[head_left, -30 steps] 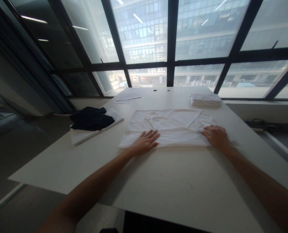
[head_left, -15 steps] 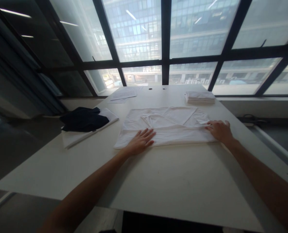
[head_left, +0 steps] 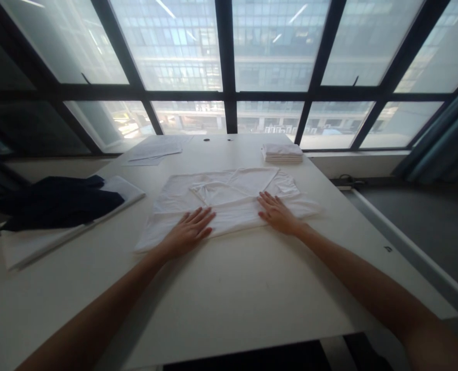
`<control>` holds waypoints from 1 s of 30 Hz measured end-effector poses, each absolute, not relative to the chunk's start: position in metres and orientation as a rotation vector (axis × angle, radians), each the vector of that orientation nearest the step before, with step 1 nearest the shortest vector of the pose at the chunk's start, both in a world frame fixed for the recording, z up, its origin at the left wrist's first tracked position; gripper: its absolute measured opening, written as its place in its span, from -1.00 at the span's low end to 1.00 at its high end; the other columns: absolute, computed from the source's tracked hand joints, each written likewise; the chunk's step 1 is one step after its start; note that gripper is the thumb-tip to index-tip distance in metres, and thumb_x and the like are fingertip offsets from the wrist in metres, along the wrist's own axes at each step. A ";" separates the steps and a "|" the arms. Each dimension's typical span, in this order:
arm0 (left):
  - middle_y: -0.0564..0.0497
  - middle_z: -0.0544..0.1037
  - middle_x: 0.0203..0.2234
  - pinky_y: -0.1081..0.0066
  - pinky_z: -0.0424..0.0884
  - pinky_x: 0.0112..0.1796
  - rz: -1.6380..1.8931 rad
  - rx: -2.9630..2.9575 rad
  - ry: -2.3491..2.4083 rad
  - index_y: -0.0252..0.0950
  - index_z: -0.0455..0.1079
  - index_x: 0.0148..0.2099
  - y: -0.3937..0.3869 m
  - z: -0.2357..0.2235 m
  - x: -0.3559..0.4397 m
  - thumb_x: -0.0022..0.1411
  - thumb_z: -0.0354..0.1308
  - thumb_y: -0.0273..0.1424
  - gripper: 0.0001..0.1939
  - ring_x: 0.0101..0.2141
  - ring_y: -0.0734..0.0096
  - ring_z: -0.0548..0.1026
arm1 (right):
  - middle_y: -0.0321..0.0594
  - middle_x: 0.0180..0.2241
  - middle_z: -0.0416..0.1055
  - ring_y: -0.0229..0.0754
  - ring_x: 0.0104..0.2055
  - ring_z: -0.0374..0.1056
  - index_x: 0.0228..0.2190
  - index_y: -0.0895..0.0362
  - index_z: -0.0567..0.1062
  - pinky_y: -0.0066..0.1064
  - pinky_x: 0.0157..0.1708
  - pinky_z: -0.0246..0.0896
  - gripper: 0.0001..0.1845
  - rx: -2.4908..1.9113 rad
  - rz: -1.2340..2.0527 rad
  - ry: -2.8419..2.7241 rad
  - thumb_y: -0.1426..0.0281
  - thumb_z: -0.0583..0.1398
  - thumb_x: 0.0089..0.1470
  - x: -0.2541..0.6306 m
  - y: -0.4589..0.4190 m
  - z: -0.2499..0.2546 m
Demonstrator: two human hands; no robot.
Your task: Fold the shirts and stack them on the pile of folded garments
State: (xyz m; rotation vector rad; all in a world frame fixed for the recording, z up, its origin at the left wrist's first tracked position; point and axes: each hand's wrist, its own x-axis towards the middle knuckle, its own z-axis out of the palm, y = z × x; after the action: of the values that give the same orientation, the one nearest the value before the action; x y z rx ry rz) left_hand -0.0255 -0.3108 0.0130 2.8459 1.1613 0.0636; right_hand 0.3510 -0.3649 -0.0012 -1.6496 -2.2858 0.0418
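A white garment (head_left: pixel 229 198), which looks like a shirt, lies partly folded on the white table, its near side turned over in a long strip. My left hand (head_left: pixel 188 232) rests flat on the near left part of the cloth, fingers spread. Flat on the strip to the right of centre lies my right hand (head_left: pixel 277 212), its fingers stretched out and slightly apart. Neither hand grips the fabric. Wrinkles and overlapping layers show along the garment's far side.
A neat stack of folded white cloth (head_left: pixel 282 153) sits at the table's far right. Sheets of paper (head_left: pixel 155 149) lie at the far left. Dark navy cloth (head_left: pixel 58 201) rests on folded white material (head_left: pixel 51 242) at the left. Windows (head_left: pixel 267 46) stand behind the table (head_left: pixel 229 293).
My right hand has moved from the garment's right end toward its middle and lies flatter. My left hand stays on the cloth. The view has turned to the right.
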 end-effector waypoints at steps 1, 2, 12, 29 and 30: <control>0.00 -0.04 0.48 -0.05 -0.10 0.36 0.069 2.846 1.163 -0.06 -0.02 0.53 -0.310 0.013 -0.026 0.54 -0.30 0.03 -0.35 0.46 0.06 -0.08 | 0.03 0.48 -0.11 0.07 0.52 -0.23 0.42 0.19 0.10 0.06 0.42 -0.25 -0.28 -1.642 0.110 -2.348 0.07 -0.14 0.43 0.348 -0.364 -0.003; 0.00 -0.03 0.48 -0.04 -0.09 0.36 0.076 2.848 1.163 -0.05 -0.01 0.52 -0.310 0.012 -0.026 0.54 -0.30 0.03 -0.35 0.46 0.07 -0.07 | 0.04 0.49 -0.16 0.07 0.52 -0.26 0.44 0.19 0.06 0.06 0.42 -0.28 -0.26 -1.654 0.158 -2.386 0.05 -0.16 0.43 0.349 -0.364 -0.005; 0.02 0.01 0.47 0.03 -0.03 0.36 0.093 2.822 1.243 -0.05 -0.02 0.53 -0.303 0.006 -0.032 0.53 -0.28 0.02 -0.35 0.45 0.11 -0.04 | 0.01 0.51 -0.30 0.09 0.53 -0.34 0.47 0.14 -0.07 0.21 0.41 -0.35 -0.24 -2.187 0.073 -2.106 0.03 -0.20 0.41 0.452 -0.350 -0.009; -0.22 0.06 0.46 -0.32 -0.10 0.31 0.161 2.731 1.716 -0.28 0.08 0.50 -0.314 0.021 -0.074 0.55 -0.39 -0.15 -0.35 0.45 -0.10 -0.05 | 0.26 0.40 0.07 0.19 0.48 -0.10 0.34 0.33 0.22 0.26 0.37 -0.23 -0.40 -1.972 -0.343 -1.792 0.30 -0.11 0.41 0.410 -0.362 0.009; -0.20 0.06 0.46 -0.27 -0.09 0.32 0.187 2.779 1.639 -0.27 0.06 0.51 -0.317 0.025 -0.057 0.55 -0.37 -0.14 -0.36 0.45 -0.05 -0.06 | 0.22 0.41 0.08 0.16 0.48 -0.10 0.34 0.31 0.24 0.21 0.37 -0.18 -0.40 -1.931 -0.301 -1.805 0.32 -0.11 0.41 0.391 -0.361 0.013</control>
State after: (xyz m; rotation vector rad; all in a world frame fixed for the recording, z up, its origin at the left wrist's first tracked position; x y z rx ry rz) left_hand -0.0575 -0.3175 0.0254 2.7787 1.6391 0.1873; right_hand 0.3907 -0.3606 0.0128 -1.9306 -1.8049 -0.3008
